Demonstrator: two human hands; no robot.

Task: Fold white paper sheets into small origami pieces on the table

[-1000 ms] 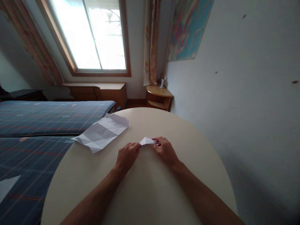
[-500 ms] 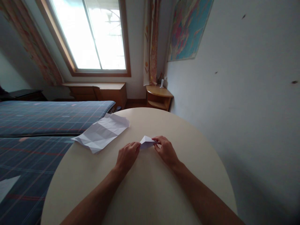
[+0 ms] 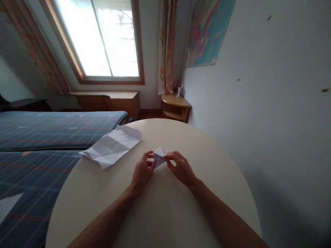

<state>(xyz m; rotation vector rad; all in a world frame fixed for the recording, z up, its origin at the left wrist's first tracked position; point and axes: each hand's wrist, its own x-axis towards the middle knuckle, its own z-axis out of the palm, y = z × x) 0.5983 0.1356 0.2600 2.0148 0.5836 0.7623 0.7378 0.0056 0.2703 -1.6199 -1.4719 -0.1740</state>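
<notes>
Left hand (image 3: 143, 171): pinching the folded paper (image 3: 159, 158) at its nine o'clock side
Right hand (image 3: 181, 168): fingertips clamped at its three o'clock
Folded paper: between both hands, over the round table (image 3: 165, 213)
Creased sheet (image 3: 113, 145): over there, table's ten o'clock

folded paper (image 3: 159, 158) | white | diamond-like outline | corner pointing away | between left hand (image 3: 143, 171) and right hand (image 3: 182, 169)

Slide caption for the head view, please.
Left grip and right grip hold a folded paper at a round table; a creased sheet lies farther left.
</notes>
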